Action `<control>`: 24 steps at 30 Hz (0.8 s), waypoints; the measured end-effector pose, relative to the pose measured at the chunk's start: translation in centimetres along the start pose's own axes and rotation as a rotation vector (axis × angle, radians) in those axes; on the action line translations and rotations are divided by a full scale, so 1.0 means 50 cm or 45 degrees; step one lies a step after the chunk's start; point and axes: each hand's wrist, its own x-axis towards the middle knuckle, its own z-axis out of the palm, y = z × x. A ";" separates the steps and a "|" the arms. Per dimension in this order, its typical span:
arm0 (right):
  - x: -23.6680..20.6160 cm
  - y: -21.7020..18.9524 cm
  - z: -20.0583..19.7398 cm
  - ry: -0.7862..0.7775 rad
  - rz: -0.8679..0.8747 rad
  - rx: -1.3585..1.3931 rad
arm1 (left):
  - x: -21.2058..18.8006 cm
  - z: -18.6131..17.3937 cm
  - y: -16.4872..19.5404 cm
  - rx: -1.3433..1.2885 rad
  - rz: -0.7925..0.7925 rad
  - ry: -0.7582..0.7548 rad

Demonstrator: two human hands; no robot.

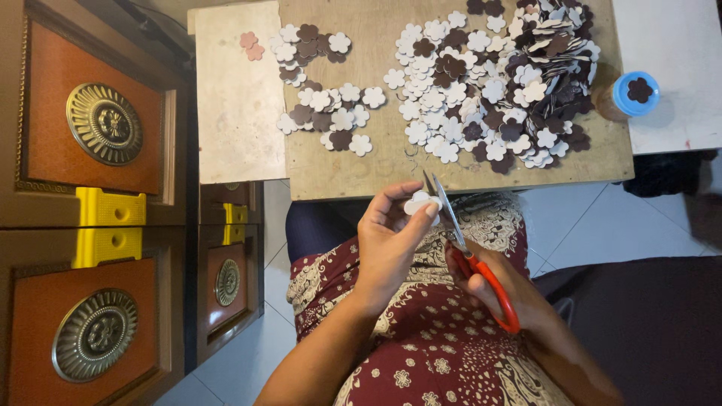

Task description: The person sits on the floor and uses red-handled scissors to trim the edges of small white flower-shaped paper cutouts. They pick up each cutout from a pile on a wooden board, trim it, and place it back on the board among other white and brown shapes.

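My left hand point(387, 240) pinches a small white flower-shaped cutout point(420, 203) between thumb and fingers, above my lap. My right hand point(511, 293) holds red-handled scissors point(470, 259) whose metal blades point up and touch the right side of the cutout. A large heap of white and dark brown flower cutouts point(492, 83) lies on the wooden board point(376, 169) just beyond my hands. Two smaller clusters of the same cutouts point(331, 116) lie on the board's left part.
A blue-lidded jar point(633, 94) with a brown cutout on top stands at the board's right edge. Two pink cutouts point(252, 45) lie on a pale slab point(237, 120). Wooden cabinets with round metal medallions point(105, 124) and yellow blocks point(111, 207) stand at left.
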 end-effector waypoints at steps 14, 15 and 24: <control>0.001 0.012 0.000 0.016 -0.015 -0.016 | -0.007 0.010 0.026 0.217 -0.053 -0.060; 0.000 0.014 0.000 0.011 -0.018 -0.012 | -0.006 0.008 0.028 0.219 -0.069 -0.055; 0.001 0.004 -0.002 0.001 0.033 -0.030 | -0.002 -0.005 0.035 0.268 0.000 -0.049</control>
